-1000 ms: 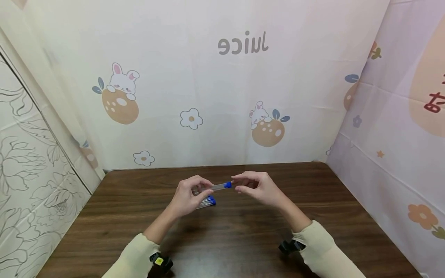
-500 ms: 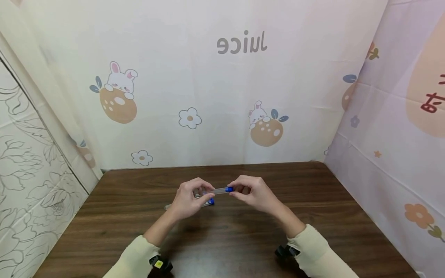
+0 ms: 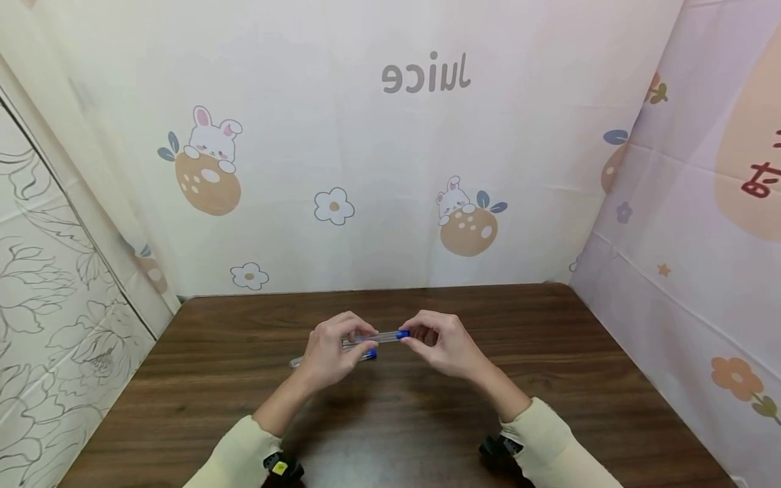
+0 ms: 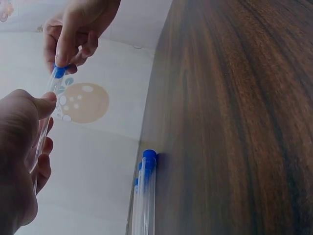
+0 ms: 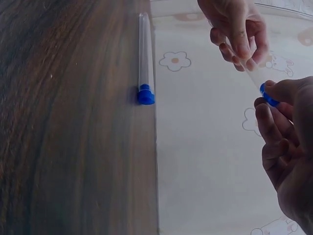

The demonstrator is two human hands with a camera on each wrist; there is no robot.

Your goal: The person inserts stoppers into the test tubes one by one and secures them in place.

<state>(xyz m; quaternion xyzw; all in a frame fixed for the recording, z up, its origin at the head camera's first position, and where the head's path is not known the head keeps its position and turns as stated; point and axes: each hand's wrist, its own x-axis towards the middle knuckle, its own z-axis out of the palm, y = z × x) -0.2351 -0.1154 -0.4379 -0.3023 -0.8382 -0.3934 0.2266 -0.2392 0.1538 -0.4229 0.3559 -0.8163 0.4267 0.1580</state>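
My left hand [image 3: 334, 349] holds a clear test tube [image 3: 386, 337] by its body, above the table. At the tube's right end, the thumb and fingers of my right hand [image 3: 444, 346] pinch its blue cap [image 5: 268, 94]. The cap sits on the tube's mouth in the right wrist view. Below the left hand, other clear test tubes with blue caps [image 4: 146, 196] lie side by side on the table, partly hidden by that hand in the head view. Their exact number is hard to tell.
The brown wooden table [image 3: 403, 420] spreads under both hands. Behind it hangs a pale printed curtain [image 3: 390, 149], and another printed sheet [image 3: 689, 271] hangs at the right side. A patterned panel [image 3: 55, 305] stands to the left.
The right hand has come in from just beyond the cap and now pinches it. The held tube has dropped slightly. Over the last half second almost nothing has moved.
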